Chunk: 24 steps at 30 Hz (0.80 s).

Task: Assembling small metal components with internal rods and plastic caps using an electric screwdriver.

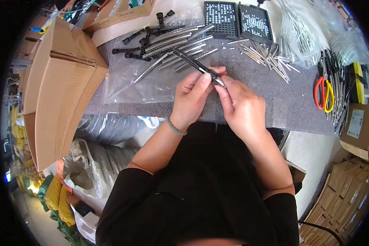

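My left hand (192,95), with a beaded bracelet at the wrist, is closed around a slim black-and-silver rod (195,64). Its thumb presses beside a black collar near the rod's lower end. My right hand (245,104) pinches at that same end, where a silver tip shows; the fingers partly hide it. The rod slants up and left over a pile of perforated metal tubes (174,42). Black plastic fittings (134,53) lie beside these tubes, on a clear plastic bag (125,88). Right of my hands are several thin metal pins (265,60).
Two black hole trays (221,19) of small silver parts stand at the back. Scissors (324,94) with red and yellow handles lie right, beside dark rods (339,106). Bagged thin rods (301,30) lie back right. A large cardboard box (63,92) flanks the grey table (293,110).
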Motion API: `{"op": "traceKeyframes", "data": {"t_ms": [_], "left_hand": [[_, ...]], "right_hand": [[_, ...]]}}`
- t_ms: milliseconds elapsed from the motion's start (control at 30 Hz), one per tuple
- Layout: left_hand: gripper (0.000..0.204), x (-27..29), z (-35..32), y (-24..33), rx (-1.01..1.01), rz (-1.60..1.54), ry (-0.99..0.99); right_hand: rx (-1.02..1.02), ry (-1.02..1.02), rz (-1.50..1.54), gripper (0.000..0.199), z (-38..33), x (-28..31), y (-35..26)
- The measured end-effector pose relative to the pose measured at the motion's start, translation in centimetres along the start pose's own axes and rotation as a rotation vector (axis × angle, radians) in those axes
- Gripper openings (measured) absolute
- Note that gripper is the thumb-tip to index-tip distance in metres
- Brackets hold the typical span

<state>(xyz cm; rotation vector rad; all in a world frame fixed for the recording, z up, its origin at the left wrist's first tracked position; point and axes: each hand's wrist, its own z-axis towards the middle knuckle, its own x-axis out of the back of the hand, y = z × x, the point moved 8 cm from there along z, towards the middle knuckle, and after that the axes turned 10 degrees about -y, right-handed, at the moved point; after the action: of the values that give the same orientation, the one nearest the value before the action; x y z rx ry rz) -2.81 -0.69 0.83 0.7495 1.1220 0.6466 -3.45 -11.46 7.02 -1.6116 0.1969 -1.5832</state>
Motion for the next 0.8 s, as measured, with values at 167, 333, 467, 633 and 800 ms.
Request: {"op": "traceKeyframes", "data": {"t_ms": [167, 333, 467, 633, 800], "left_hand": [[0.029, 0.0, 0.0, 0.0, 0.004, -0.005, 0.0], [0.028, 0.1, 0.0, 0.2, -0.009, 0.0, 0.009], [0.028, -0.1, 0.1, 0.4, -0.017, 0.045, 0.002], [0.028, 0.1, -0.2, 0.1, 0.012, 0.051, 0.006], [0.028, -0.8, 0.4, -0.4, 0.022, 0.145, -0.079]], "right_hand": [[-0.005, 0.087, -0.174, 0.022, -0.2, 0.3, -0.7], [-0.041, 0.04, -0.214, 0.025, 0.0, -0.1, -0.6], [-0.005, 0.031, -0.194, 0.024, -0.1, 0.4, -0.6], [-0.073, -0.054, -0.174, 0.018, -1.0, -0.1, 0.1], [-0.072, 0.002, -0.181, 0.018, -0.9, 0.6, -0.1]]}}
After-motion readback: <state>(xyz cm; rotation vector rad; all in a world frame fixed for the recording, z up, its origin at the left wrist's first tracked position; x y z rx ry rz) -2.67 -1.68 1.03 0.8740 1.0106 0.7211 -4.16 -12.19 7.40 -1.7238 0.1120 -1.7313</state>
